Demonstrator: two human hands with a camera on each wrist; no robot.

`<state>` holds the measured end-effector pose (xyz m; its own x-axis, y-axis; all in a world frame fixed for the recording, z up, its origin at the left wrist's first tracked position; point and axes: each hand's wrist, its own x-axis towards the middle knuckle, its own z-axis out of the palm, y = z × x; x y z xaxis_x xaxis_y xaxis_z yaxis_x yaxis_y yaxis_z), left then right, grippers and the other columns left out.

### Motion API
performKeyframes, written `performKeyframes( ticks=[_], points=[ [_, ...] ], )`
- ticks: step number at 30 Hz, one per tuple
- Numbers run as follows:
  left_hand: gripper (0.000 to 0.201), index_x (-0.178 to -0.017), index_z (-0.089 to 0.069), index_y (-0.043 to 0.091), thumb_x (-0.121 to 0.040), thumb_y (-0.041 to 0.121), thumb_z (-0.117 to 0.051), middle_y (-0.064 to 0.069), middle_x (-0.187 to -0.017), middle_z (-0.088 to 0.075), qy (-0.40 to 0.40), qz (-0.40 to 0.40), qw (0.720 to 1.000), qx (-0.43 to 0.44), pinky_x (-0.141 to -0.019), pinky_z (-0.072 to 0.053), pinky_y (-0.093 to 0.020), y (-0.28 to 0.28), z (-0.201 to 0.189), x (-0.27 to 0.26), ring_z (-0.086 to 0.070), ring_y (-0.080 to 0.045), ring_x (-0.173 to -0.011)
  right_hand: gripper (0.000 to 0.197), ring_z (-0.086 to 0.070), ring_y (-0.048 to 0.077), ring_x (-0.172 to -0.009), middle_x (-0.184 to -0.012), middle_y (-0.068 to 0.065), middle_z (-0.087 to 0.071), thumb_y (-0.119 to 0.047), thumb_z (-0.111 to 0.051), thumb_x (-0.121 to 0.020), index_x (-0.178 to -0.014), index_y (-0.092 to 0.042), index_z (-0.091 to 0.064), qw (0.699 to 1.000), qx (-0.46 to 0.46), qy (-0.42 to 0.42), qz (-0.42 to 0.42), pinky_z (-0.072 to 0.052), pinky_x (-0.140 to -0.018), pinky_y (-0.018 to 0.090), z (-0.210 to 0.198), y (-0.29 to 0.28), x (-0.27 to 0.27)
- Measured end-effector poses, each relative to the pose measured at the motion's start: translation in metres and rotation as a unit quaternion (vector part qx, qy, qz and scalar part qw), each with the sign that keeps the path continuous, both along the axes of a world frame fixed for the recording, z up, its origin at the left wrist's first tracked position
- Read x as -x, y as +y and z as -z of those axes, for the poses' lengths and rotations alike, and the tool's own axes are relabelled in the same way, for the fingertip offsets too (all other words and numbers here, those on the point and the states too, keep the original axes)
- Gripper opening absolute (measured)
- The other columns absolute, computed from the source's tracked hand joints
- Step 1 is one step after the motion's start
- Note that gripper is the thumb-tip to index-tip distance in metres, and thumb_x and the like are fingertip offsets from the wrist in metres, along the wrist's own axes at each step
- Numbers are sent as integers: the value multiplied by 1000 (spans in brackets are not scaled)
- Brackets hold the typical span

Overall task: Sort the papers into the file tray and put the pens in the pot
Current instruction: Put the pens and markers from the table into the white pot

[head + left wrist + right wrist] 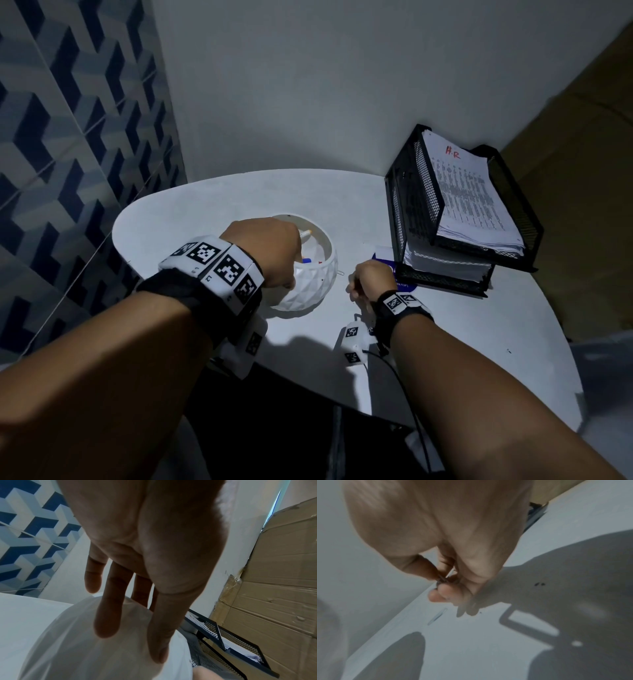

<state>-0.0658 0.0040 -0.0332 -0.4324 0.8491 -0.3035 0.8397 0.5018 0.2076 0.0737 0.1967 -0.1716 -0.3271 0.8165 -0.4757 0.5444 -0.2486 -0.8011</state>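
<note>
A white faceted pot [308,291] stands mid-table with pens inside: a white pen [306,233] and a blue-tipped one [306,260]. My left hand [270,250] lies over the pot's near rim. In the left wrist view its fingers [106,622] are straight and the thumb rests on the pot's wall [77,655]. My right hand [368,279] hovers right of the pot and pinches a small dark clip-like thing [441,580] between thumb and fingers. The black mesh file tray [404,205] at the back right holds stacked papers [469,192] on both tiers.
A paper clip [340,273] lies on the white table [205,205] between pot and right hand. A blue and white item [383,255] sits against the tray's front. Cardboard boxes [582,137] stand to the right, a tiled wall [68,137] to the left.
</note>
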Motion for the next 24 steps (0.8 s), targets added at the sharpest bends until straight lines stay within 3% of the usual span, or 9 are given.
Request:
performKeyframes(
  ticks=[2,4,7,9,13,18,20,22,24],
  points=[
    [31,-65,-54,27,-79,37,-80,11,-73,-62,1,-2,1000,-3,-68,-44,-30,0,0,0,-64,-21,-83,26,-41,23,-42,-47,16,-48,4,-36,-80,-57,-2,-44,999,33,8,13,-25,-49,29,-3,2,2],
    [33,-64,-52,28,-79,36,-80,11,-71,-60,2,-2,1000,-6,-68,-44,-30,1,-1,1,-64,-21,-82,25,-45,26,-46,-54,16,-50,0,-42,-81,-57,-3,-50,1000,15,1,-8,-31,-48,28,-5,3,8],
    [36,-61,-49,30,-79,36,-81,11,-71,-59,5,0,1000,-9,-68,-43,-30,1,-1,1,-63,-21,-83,3,-58,23,-68,-73,2,-60,-12,-64,-86,-85,-13,-67,982,-124,-84,-112,-44,-57,19,-4,0,13],
    [38,-60,-49,30,-78,37,-81,12,-71,-58,7,2,1000,-12,-68,-44,-30,1,-1,1,-63,-22,-83,17,-63,22,-83,-87,0,-64,-23,-71,-86,-102,-17,-68,945,-187,-180,-196,-44,-69,20,5,-1,13],
    [37,-61,-49,29,-78,37,-81,11,-71,-59,7,2,1000,-10,-68,-45,-29,1,0,1,-63,-21,-82,12,-64,31,-89,-97,12,-72,-21,-60,-95,-91,-12,-66,914,-211,-255,-233,-46,-73,27,8,-7,17],
    [38,-60,-48,32,-78,36,-81,13,-70,-57,10,4,1000,-7,-67,-44,-29,0,0,1,-61,-19,-79,25,-67,33,-103,-110,13,-71,-27,-53,-99,-108,-6,-64,877,-243,-308,-276,-47,-76,29,0,-21,1],
    [38,-59,-48,32,-77,37,-81,13,-71,-58,12,12,1000,2,-66,-44,-29,0,-2,-2,-61,-17,-78,24,-66,31,-102,-108,12,-69,-22,-51,-99,-109,-5,-64,885,-249,-286,-269,-48,-76,25,-12,-24,-8],
    [38,-58,-49,32,-77,38,-82,14,-71,-58,19,28,999,15,-66,-43,-29,0,-3,-7,-61,-17,-79,16,-61,24,-84,-91,8,-65,-15,-51,-97,-97,-6,-64,923,-261,-192,-207,-44,-62,19,-34,-29,-13],
    [37,-59,-49,33,-77,39,-81,14,-71,-58,25,47,998,27,-66,-43,-29,0,-5,-15,-61,-17,-79,11,-54,15,-68,-74,0,-60,-12,-55,-92,-81,-11,-60,940,-285,-92,-161,-42,-58,22,-64,-39,-14]
  ],
)
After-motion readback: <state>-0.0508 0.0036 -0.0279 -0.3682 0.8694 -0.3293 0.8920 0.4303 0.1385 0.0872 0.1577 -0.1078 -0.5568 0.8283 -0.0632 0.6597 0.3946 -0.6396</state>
